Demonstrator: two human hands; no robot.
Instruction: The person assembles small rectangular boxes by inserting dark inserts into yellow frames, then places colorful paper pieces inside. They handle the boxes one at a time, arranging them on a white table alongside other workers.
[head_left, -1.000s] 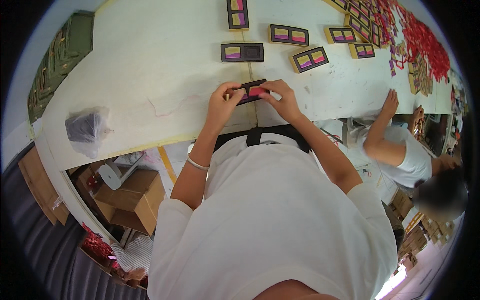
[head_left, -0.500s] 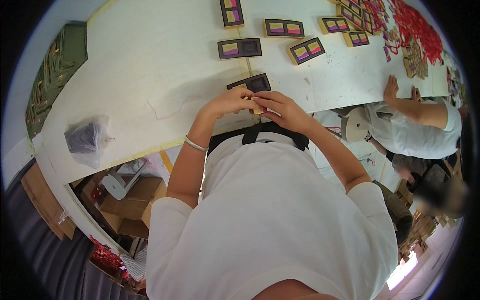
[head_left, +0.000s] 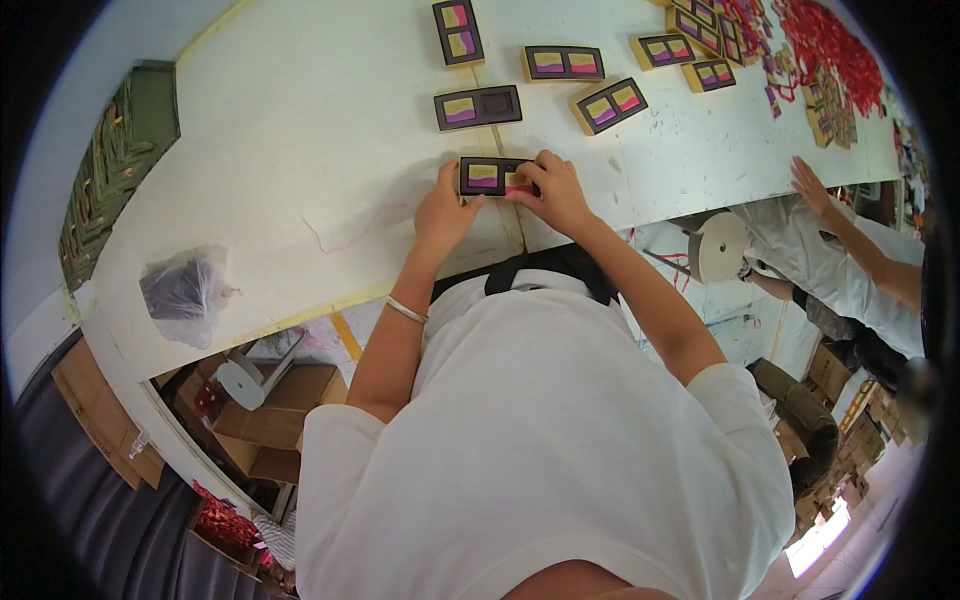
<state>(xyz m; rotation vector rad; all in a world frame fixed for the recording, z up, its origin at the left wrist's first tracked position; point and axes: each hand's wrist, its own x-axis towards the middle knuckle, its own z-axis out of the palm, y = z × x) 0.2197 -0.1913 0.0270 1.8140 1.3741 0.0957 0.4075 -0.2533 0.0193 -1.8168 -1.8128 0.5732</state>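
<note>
Between my hands, near the table's front edge, lies a shallow gold-edged box with a black insert [head_left: 500, 161]. A small gold-and-purple packet [head_left: 482, 175] sits in its left recess. My left hand [head_left: 442, 214] grips the left end of the box, fingers along the side and thumb at the near edge. With thumb and fingers, my right hand [head_left: 558, 197] holds a gold-and-pink packet [head_left: 517, 182] at the right recess; the fingers partly cover it. Just beyond stands another gift box [head_left: 478, 106], with a gold-and-purple packet on the left and a bare recess on the right.
Several filled boxes [head_left: 563, 64] lie farther back. Red ribbon [head_left: 830, 45] and loose packets [head_left: 828, 115] are heaped at the far right. A plastic-wrapped dark bundle [head_left: 185, 290] lies at left, by a green crate [head_left: 125, 165]. A co-worker's hand [head_left: 810, 185] rests at the right edge.
My hands have moved apart. The left now grips the box, which has been straightened, and the right has brought the gold-and-pink packet to its right recess. The co-worker's arm has shifted.
</note>
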